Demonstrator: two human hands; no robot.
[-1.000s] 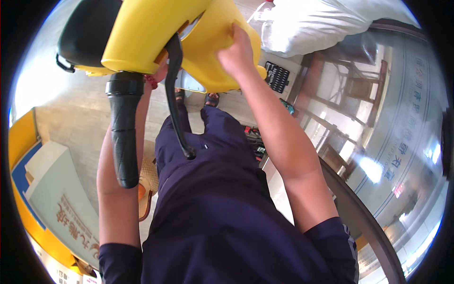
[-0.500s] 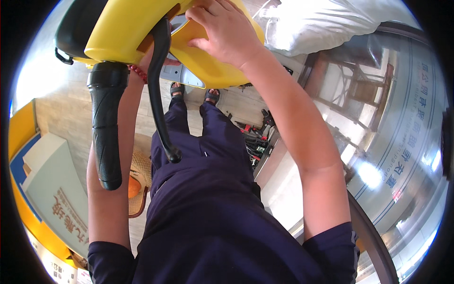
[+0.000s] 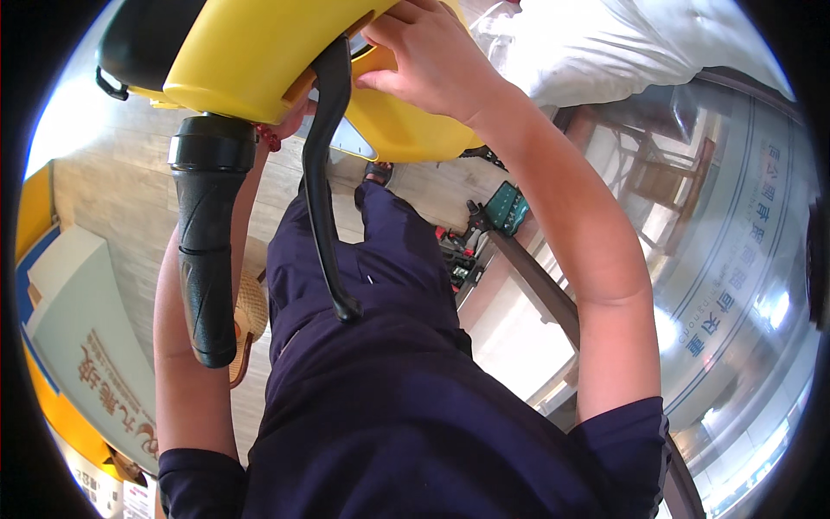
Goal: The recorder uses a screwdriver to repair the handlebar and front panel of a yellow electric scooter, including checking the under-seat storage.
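A yellow scooter handlebar cover [image 3: 259, 56] fills the top of the view, with a black rubber grip [image 3: 206, 251] and a black brake lever [image 3: 322, 190] pointing down toward me. Bent over the yellow panel [image 3: 419, 134] on the right, my right hand [image 3: 432, 65] has its thumb on the near side and its fingers curled at the top edge. My left hand [image 3: 292, 125] reaches up behind the grip and lever, beneath the cover. Its fingers are mostly hidden there. Part of a grey-white piece [image 3: 350, 141] shows below the panel.
Tools [image 3: 462, 251] and a green case [image 3: 507, 208] lie on the floor by a dark-framed glass pane [image 3: 743, 225]. White sheeting [image 3: 596, 48] hangs at upper right. A woven item [image 3: 251, 311] sits left of my legs; a pale board [image 3: 91, 337] stands at far left.
The cover, grip and lever have shifted slightly right in view. My left hand has gone further behind the lever; my right hand stays on the panel. The green case has come into sight.
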